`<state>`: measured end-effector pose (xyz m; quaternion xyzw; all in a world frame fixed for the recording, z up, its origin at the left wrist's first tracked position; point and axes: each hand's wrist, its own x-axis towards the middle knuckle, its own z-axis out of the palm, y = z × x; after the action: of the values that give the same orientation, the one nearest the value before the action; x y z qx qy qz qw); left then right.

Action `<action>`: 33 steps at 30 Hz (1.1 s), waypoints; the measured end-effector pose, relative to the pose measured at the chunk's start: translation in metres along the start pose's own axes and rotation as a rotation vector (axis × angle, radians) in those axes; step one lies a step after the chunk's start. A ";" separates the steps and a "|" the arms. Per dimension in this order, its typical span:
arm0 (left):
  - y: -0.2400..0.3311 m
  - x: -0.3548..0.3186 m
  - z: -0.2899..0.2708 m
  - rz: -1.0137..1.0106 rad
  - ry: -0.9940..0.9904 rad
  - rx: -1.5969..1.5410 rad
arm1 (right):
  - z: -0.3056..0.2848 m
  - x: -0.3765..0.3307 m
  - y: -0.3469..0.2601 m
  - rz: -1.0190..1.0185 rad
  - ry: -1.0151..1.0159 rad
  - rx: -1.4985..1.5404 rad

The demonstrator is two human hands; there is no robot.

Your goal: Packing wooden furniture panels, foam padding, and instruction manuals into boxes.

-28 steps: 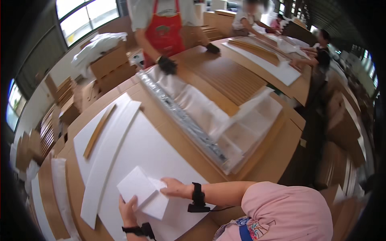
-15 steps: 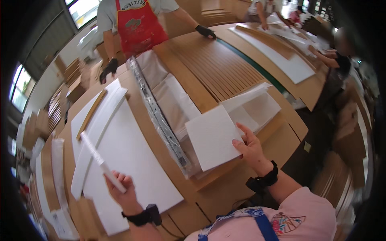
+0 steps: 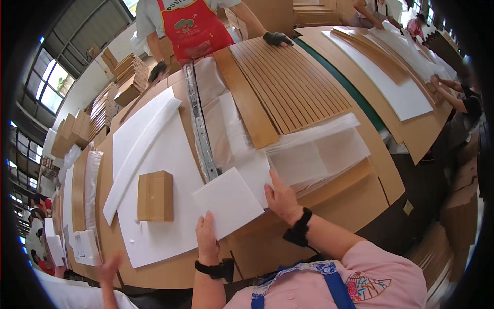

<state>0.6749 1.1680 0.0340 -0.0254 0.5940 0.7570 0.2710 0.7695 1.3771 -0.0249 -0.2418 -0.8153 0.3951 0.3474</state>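
Low over the near edge of the packed panels, my left hand (image 3: 207, 241) is closed on the lower left edge of a flat white square board (image 3: 230, 202), which looks like foam. A second white board (image 3: 257, 176) lies partly behind it, and my right hand (image 3: 284, 200) pinches at its right edge. Beyond the boards are a plastic-wrapped metal rail (image 3: 199, 123), a plain brown panel (image 3: 246, 98) and a slatted brown panel (image 3: 290, 85). White foam wrap (image 3: 319, 152) covers the area right of the boards.
On the left, a small cardboard box (image 3: 155, 195) and a long white foam strip (image 3: 141, 149) rest on a large white panel (image 3: 170, 237). Another person's blurred hand (image 3: 109, 268) is at lower left. Opposite stands a co-worker in a red apron (image 3: 193, 31), one gloved hand (image 3: 278, 39) beside the slatted panel.
The board in my left hand has swung rightward from edge-on to face-up, in front of the other board. My right hand has moved left. A cardboard box now sits where a brown strip lay nearby.
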 end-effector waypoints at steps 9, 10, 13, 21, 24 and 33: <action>0.019 -0.017 0.020 0.168 -0.114 0.257 | -0.041 0.034 -0.019 -0.039 -0.318 -0.573; 0.023 -0.018 0.026 0.183 -0.144 0.251 | -0.057 0.036 -0.022 0.049 -0.366 -0.469; 0.015 0.006 0.039 0.197 -0.297 0.370 | -0.071 0.026 -0.037 0.279 -0.525 0.120; 0.046 0.021 0.066 0.794 -0.189 1.293 | -0.049 -0.008 -0.038 0.930 -0.265 0.944; 0.040 0.002 0.083 0.973 -0.634 1.610 | -0.031 -0.011 -0.041 0.958 -0.274 0.991; 0.019 0.032 0.051 0.858 -0.604 1.825 | -0.064 0.027 -0.051 0.476 -0.924 0.073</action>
<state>0.6537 1.2241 0.0542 0.5906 0.8057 0.0297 0.0333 0.7950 1.3964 0.0556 -0.2087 -0.7917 0.5568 -0.1399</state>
